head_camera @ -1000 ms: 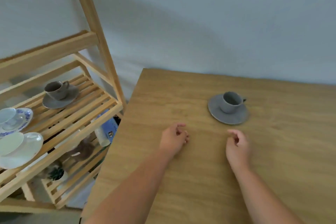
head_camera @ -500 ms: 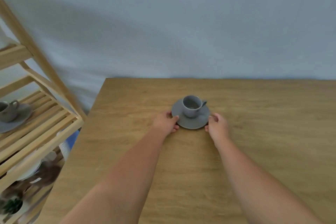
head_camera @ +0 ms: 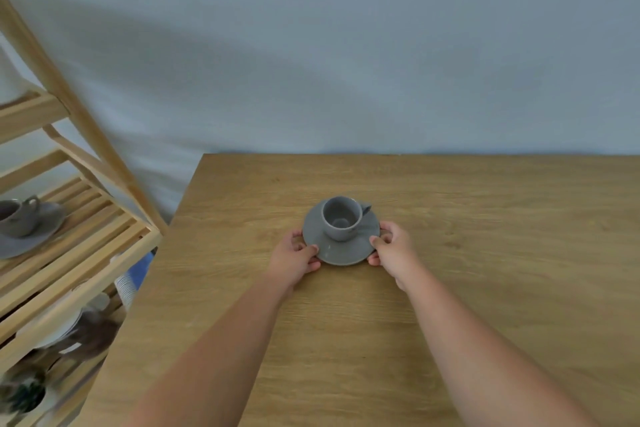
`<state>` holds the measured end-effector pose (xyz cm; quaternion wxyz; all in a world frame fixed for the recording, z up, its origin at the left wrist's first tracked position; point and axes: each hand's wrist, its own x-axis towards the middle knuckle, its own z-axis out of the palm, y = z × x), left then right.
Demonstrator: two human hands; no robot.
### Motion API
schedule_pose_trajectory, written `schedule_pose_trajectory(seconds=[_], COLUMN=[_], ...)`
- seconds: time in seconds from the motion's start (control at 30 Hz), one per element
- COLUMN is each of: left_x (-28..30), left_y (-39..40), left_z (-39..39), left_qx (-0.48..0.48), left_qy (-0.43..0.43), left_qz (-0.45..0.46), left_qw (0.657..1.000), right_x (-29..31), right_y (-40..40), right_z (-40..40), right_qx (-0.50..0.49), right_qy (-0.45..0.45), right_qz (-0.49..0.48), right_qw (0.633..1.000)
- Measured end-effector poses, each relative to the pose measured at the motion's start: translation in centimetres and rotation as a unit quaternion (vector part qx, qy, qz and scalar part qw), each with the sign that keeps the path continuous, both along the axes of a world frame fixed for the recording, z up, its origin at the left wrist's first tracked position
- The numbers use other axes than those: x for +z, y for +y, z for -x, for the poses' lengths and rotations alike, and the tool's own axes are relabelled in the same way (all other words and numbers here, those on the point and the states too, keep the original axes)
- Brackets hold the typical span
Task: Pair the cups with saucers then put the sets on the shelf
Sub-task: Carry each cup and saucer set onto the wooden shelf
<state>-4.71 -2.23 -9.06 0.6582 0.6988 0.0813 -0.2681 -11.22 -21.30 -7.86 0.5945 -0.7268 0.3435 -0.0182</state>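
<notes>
A grey cup (head_camera: 341,217) stands upright on a grey saucer (head_camera: 337,251) in the middle of the wooden table (head_camera: 485,253). My left hand (head_camera: 294,260) pinches the saucer's left rim, thumb on top. My right hand (head_camera: 391,248) grips the right rim the same way. The saucer looks to rest on the table. On the slatted wooden shelf (head_camera: 90,246) at the left sits another grey cup (head_camera: 19,217) on its own grey saucer (head_camera: 33,239).
The shelf's slanted post (head_camera: 69,104) rises beside the table's left edge. Lower shelf levels hold white plates (head_camera: 62,326), a small plant (head_camera: 26,395) and blurred items. A plain wall runs behind the table.
Both hands moved forward from the bare table to the saucer and closed on its two sides. My view swung right, so most of the shelf slid out of frame.
</notes>
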Motion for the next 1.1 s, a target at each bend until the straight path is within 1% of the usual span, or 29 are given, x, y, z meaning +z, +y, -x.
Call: schedule_pose_trajectory(seconds=[0.1, 0.27, 0.67, 0.8, 0.87, 0.97, 1.1], left_x=[-0.2, -0.5, 0.3, 0.5, 0.7, 0.3, -0.3], left_y=[3.3, 9.8, 26.8, 31.8, 34.2, 37.6, 41.7], left_z=[0.9, 0.8, -1.6, -2.4, -2.8, -4.0, -5.6], left_qx=[0.026, 0.081, 0.217, 0.244, 0.263, 0.271, 0.252], left_qy=[0.006, 0.015, 0.032, 0.015, 0.012, 0.017, 0.048], left_qz=[0.024, 0.035, -0.01, -0.011, -0.023, -0.068, -0.148], left_qw=[0.999, 0.996, 0.976, 0.97, 0.964, 0.96, 0.955], right_x=[-0.2, -0.5, -0.8, -0.9, -0.7, -0.5, -1.2], right_y=[2.8, 9.0, 26.5, 32.1, 34.7, 38.2, 42.2], right_z=[-0.1, -1.8, -8.8, -11.2, -12.4, -14.1, -16.8], right_qx=[0.027, 0.064, 0.164, 0.196, 0.214, 0.252, 0.286], right_qy=[-0.004, -0.014, -0.006, 0.001, 0.001, 0.0, 0.047], right_qz=[-0.011, -0.025, -0.042, -0.05, -0.042, -0.018, 0.009], right_qw=[1.0, 0.998, 0.986, 0.979, 0.976, 0.968, 0.957])
